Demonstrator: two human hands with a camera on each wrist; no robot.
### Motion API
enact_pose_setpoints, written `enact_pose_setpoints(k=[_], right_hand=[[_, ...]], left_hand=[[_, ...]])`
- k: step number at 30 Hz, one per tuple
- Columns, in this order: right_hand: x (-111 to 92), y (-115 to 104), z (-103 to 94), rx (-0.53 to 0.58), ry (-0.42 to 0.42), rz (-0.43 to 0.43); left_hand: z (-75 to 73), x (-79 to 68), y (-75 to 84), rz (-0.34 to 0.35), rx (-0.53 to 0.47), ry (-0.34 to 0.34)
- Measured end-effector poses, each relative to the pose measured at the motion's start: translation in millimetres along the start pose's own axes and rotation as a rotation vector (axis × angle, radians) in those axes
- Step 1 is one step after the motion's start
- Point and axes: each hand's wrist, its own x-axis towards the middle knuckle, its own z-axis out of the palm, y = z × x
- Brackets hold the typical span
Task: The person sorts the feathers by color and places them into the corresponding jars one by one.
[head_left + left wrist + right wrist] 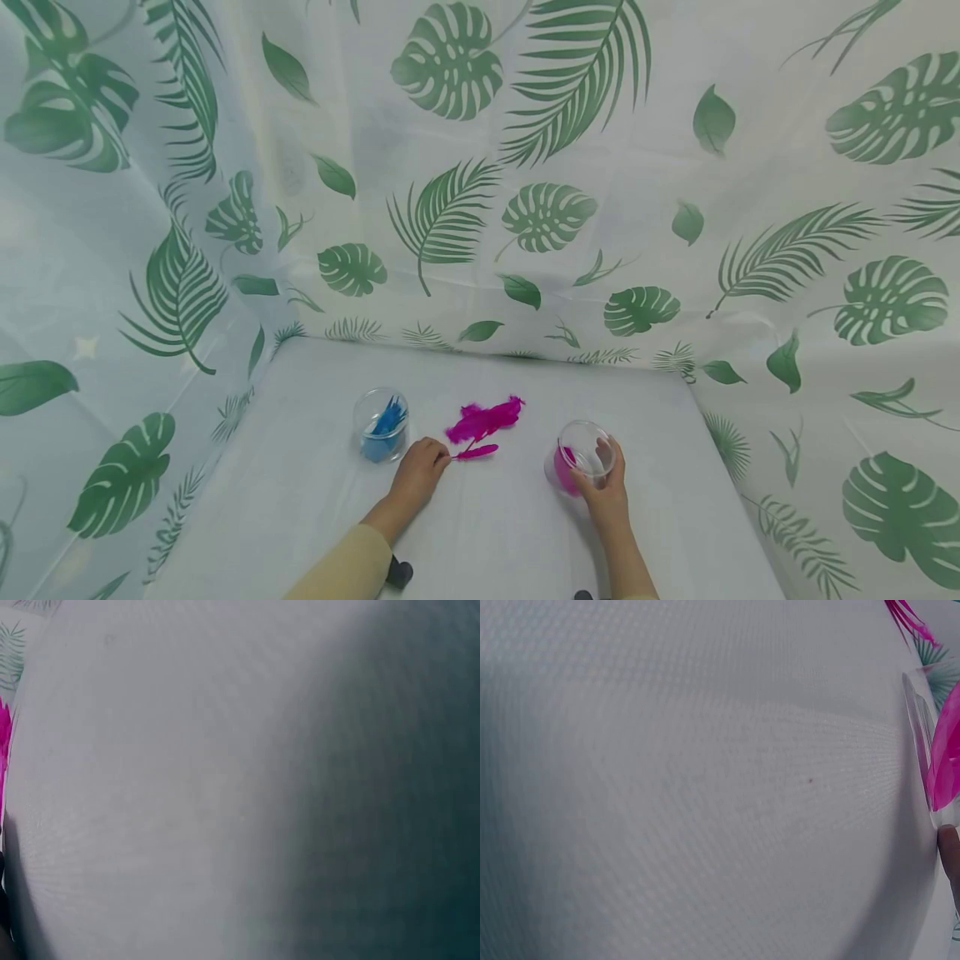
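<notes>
Between the fingers of my left hand (pixel 422 468) is the quill end of a magenta feather (pixel 477 452), low over the white table. Just beyond it lies a loose heap of magenta feathers (pixel 486 419). My right hand (pixel 606 493) grips a clear plastic cup (pixel 587 433), thumb on one side and fingers round the other. Inside that cup are pink feathers (pixel 946 757), seen through its wall in the right wrist view. Left of the heap stands a second clear cup (pixel 367 402) with blue feathers (pixel 386 429) in it. The left wrist view shows mostly tabletop.
The white tabletop (pixel 300 500) meets a leaf-printed curtain (pixel 480 208) at the back and on both sides. Small dark objects (pixel 401 572) show beside the forearms near the bottom of the head view.
</notes>
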Motion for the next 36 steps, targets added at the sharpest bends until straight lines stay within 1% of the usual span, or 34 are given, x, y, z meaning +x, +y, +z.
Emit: enact_pose_setpoints(k=[4,6,9,11,12,14,16,19,21,23,26,29,31,33,36], right_hand=[[-2,-7,-0.9,0.008,-0.012,-0.002],[-3,-8,-1.0,-0.011,-0.012,0.003],[-2,-4,-0.6,-0.022,0.001,-0.023],[-1,0,0.0,-0.029,0.008,-0.048],[-1,2,0.3,-0.024,0.011,-0.062],[-2,0,0.8,-0.025,0.009,-0.071],[-2,0,0.8,-0.019,0.008,-0.078],[-1,-1,0.9,-0.013,0.006,-0.075],[0,3,0.8,-0.015,0.009,-0.074],[1,0,0.5,-0.006,0.004,-0.067],[-3,-11,0.2,0.011,-0.005,-0.062],[-9,-24,0.2,0.014,-0.014,-0.059],[-12,-31,0.4,0.001,-0.016,-0.057],[-13,-32,0.4,-0.003,-0.016,-0.055],[-9,-24,0.0,0.014,-0.013,-0.054]], left_hand=[[0.4,0.3,-0.4,-0.012,0.021,-0.054],[-0.4,0.9,-0.3,-0.005,0.032,-0.077],[-2.5,2.1,0.8,0.015,0.038,-0.089],[-4.3,2.6,2.2,0.016,0.041,-0.096],[-5.2,3.1,2.9,0.008,0.04,-0.097],[-5.3,3.4,4.9,-0.038,0.04,-0.118],[-5.0,2.5,7.3,-0.061,0.082,-0.142],[-2.6,1.6,9.8,-0.062,0.174,-0.167],[-3.4,1.9,11.5,-0.035,0.231,-0.175],[-4.9,4.2,13.1,-0.031,0.242,-0.18],[-9.8,7.5,16.2,-0.026,0.25,-0.211],[-13.5,9.3,17.4,-0.001,0.271,-0.239],[-14.5,9.8,17.0,0.028,0.299,-0.251],[-14.6,10.0,16.0,0.069,0.33,-0.256],[-14.4,10.4,14.9,0.156,0.378,-0.248]])
